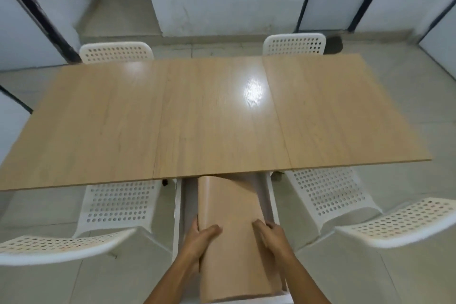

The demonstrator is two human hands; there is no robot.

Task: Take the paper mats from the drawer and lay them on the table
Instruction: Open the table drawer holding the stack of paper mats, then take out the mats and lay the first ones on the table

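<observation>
A stack of brown paper mats (232,207) bows upward out of the white drawer (270,195), which is pulled out from under the near edge of the wooden table (212,116). My left hand (201,238) grips the stack's left edge, thumb on top and fingers underneath. My right hand (270,234) grips the right edge the same way. The far end of the mats is hidden under the tabletop.
Two white perforated chairs (118,202) (328,192) flank the drawer on the near side, and two more (116,53) (294,44) stand at the far side. Grey tiled floor and white walls surround the table.
</observation>
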